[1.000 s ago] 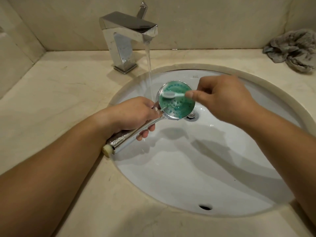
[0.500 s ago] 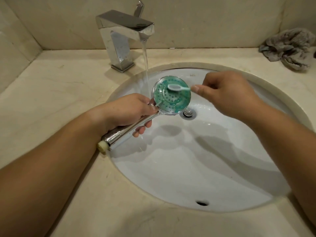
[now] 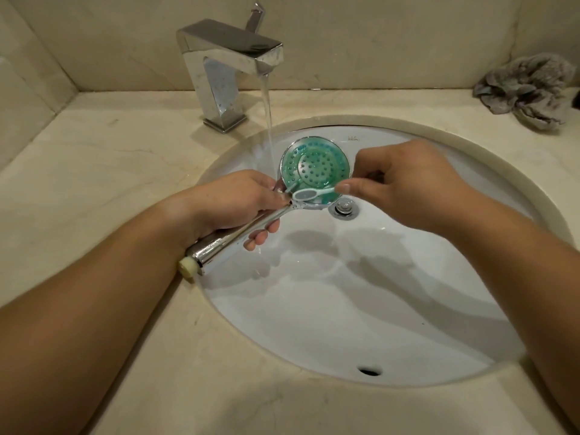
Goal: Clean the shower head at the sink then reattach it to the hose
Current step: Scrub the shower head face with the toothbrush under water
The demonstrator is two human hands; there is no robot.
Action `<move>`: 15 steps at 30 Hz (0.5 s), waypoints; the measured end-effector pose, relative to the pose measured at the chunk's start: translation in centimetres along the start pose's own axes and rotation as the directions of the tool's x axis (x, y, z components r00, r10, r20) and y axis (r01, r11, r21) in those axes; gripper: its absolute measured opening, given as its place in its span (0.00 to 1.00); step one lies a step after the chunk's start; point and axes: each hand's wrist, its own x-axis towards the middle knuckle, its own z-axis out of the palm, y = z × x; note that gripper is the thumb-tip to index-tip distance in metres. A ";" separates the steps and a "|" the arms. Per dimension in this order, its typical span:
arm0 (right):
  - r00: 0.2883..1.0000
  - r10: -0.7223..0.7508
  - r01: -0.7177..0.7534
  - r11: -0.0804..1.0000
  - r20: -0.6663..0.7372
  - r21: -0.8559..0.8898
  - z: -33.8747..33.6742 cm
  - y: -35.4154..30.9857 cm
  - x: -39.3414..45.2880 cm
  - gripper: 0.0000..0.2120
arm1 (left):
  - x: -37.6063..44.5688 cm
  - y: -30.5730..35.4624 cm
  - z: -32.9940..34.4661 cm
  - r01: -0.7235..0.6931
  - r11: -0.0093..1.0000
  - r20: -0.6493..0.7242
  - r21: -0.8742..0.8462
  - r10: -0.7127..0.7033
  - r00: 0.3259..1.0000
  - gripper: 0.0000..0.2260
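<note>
The chrome shower head [image 3: 314,164] has a round green face with many small holes, turned up toward me over the white sink [image 3: 345,309]. My left hand [image 3: 238,202] grips its chrome handle, whose cream threaded end [image 3: 188,267] sticks out over the sink rim. A small toothbrush [image 3: 309,193] lies across the lower edge of the face, pinched in my right hand [image 3: 405,186]. Water streams from the chrome faucet [image 3: 226,67] just left of the face. No hose is in view.
A crumpled grey cloth [image 3: 527,89] lies on the beige stone counter [image 3: 94,171] at the back right. The drain plug [image 3: 344,208] sits just below the shower head. Walls close in the back and the left.
The toothbrush has moved from the upper part of the green face down to its lower edge. Both hands and the shower head stay over the sink.
</note>
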 end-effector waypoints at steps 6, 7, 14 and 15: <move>0.989 0.145 -0.140 0.980 -0.020 0.141 -1.7 1.8 0.1 0.16 | -0.1 -0.1 -0.5 0.013 1.000 -0.007 -0.010 -0.014 1.000 0.08; 0.992 0.126 -0.123 0.979 -0.013 0.160 -1.4 1.7 0.1 0.16 | -0.1 -0.1 -0.5 0.011 1.000 -0.003 -0.021 -0.011 1.000 0.07; 0.983 0.178 -0.165 0.960 -0.038 0.228 -1.5 2.7 0.2 0.18 | -0.4 0.0 -0.8 -0.017 0.999 0.003 -0.044 0.017 1.000 0.07; 0.985 0.170 -0.163 0.960 -0.012 0.230 -1.4 2.5 0.2 0.18 | -0.4 0.0 -0.8 -0.018 0.999 0.006 -0.048 0.019 1.000 0.07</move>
